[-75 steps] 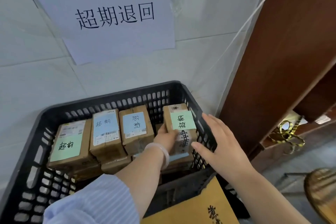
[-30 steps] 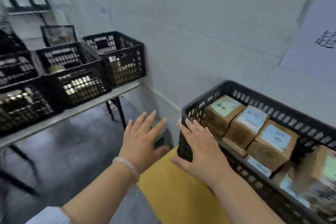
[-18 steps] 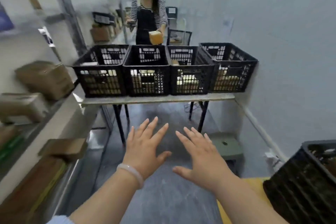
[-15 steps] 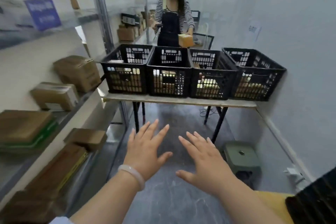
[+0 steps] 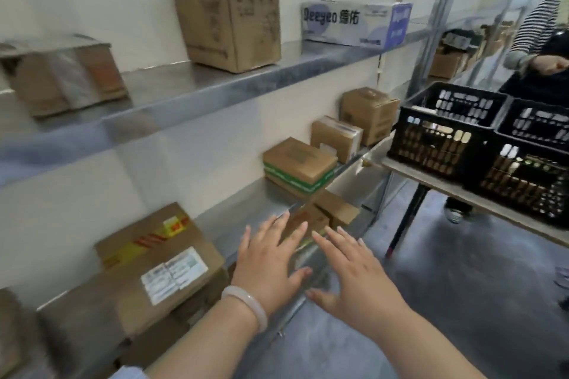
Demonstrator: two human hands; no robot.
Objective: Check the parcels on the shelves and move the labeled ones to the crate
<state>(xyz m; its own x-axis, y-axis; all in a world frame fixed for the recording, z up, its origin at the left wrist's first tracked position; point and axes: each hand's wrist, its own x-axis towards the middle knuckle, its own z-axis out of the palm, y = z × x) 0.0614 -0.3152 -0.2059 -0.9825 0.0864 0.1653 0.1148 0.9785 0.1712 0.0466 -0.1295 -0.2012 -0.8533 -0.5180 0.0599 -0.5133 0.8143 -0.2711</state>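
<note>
Empty hands face the shelves.
Left hand [image 5: 271, 261] and right hand [image 5: 354, 280] hover flat, fingers spread, gripping nothing, probably poised to choose. Matt cardboard parcels [image 5: 298, 160] sit spaced along the steel shelf [image 5: 246, 206], likely so each face can be checked; the nearest box [image 5: 160, 268] bears a white printed label. Black lattice crates [image 5: 443, 138] stand on a table [image 5: 431, 175] at right.

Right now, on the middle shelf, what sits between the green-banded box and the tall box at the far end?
In the head view, a small white-labelled box stands between the green-banded box and the tall box.
</note>
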